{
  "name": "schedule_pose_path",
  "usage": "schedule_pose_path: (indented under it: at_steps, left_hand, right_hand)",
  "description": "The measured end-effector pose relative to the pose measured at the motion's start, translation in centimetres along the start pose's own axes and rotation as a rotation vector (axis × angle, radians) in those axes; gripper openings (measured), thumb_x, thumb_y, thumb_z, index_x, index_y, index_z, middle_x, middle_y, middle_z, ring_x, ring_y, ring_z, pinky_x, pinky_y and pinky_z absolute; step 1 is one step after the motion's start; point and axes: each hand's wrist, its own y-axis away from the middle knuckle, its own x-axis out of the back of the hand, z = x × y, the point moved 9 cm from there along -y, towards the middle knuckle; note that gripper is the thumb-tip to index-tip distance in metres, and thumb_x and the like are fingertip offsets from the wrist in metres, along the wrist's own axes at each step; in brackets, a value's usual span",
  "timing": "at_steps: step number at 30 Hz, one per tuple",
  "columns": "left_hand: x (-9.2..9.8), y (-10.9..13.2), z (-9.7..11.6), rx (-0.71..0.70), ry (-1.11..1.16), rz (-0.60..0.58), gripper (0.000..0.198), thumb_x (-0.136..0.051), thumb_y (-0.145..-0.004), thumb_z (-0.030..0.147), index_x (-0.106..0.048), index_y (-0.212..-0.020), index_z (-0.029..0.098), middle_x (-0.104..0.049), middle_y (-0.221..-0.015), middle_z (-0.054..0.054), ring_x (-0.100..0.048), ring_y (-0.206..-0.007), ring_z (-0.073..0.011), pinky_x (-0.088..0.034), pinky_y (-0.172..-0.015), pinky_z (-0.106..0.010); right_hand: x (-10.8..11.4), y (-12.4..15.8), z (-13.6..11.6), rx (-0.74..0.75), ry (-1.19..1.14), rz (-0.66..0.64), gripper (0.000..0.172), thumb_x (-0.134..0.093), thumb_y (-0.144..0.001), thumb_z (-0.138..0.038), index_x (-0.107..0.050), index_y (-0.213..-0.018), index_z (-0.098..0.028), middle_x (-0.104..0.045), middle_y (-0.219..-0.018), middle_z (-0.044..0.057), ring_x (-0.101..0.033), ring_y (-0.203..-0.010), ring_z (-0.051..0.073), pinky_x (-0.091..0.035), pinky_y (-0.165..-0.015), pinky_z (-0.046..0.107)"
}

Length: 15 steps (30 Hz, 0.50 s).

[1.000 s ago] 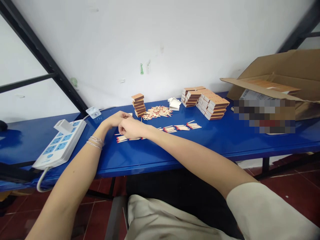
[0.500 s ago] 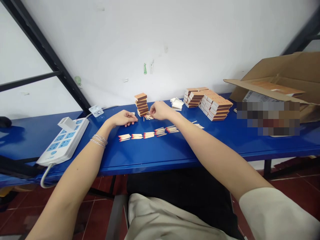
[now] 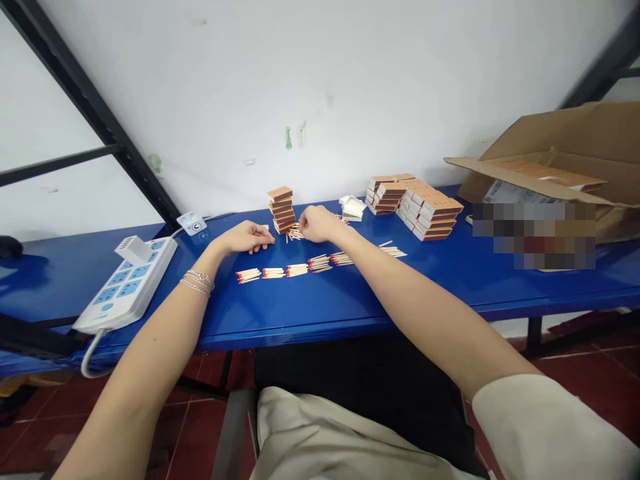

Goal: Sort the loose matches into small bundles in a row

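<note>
Blue table (image 3: 500,293) fills my view, and the change I read from here is at the right hand (image 3: 317,223): it has left the row of match bundles (image 3: 297,269) and now sits over the loose matches (image 3: 296,233), a heap far smaller than it was a second ago. Its fingers (image 3: 306,227) curl down at the heap's edge, drawn narrow; whether they pinch any matches I cannot tell, since the hand hides them. The left hand (image 3: 245,238) lies palm down just short of the matchbox stack (image 3: 281,210), fingers loosely together, nothing showing in them. The bundles run in a line in front of both hands, red heads showing, and with so little of the heap left, most of the matches in view now lie in that row. Further right stand a block of matchboxes (image 3: 427,213) and an open carton (image 3: 550,140); a power strip (image 3: 125,283) lies at far left.
</note>
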Motion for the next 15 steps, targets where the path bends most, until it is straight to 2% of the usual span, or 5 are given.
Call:
schedule_pose_path:
  at_steps: [3,9,15]
  left_hand:
    - [0.0,-0.1,-0.2,-0.003,0.000,-0.001,0.017,-0.072,-0.075,0.029,-0.073,-0.082,0.013,-0.062,-0.065,-0.001,-0.049,-0.049,-0.0073,-0.040,-0.047,-0.021]
    - [0.0,-0.2,-0.4,-0.008,-0.010,-0.006,0.019,-0.071,-0.074,0.030,-0.073,-0.083,0.013,-0.058,-0.058,0.001,-0.048,-0.048,-0.0078,-0.040,-0.046,-0.021]
    - [0.0,-0.2,-0.3,-0.012,-0.005,0.000,0.019,-0.071,-0.073,0.029,-0.074,-0.083,0.013,-0.058,-0.057,0.001,-0.048,-0.048,-0.0079,-0.040,-0.045,-0.021]
  right_hand:
    - [0.4,0.4,-1.1,0.051,-0.051,-0.002,0.018,-0.061,-0.072,-0.014,-0.074,-0.084,-0.016,-0.074,-0.089,0.009,-0.067,-0.082,0.021,-0.046,-0.067,0.026]
    - [-1.7,2.7,-6.6,0.302,-0.184,-0.257,0.018,-0.063,-0.070,-0.012,-0.078,-0.079,-0.016,-0.076,-0.080,0.004,-0.066,-0.073,0.015,-0.045,-0.063,0.019]
    - [-2.6,3.6,-7.8,0.337,-0.197,-0.318,0.022,-0.061,-0.068,-0.009,-0.079,-0.081,-0.014,-0.076,-0.078,0.004,-0.065,-0.071,0.014,-0.044,-0.060,0.018]
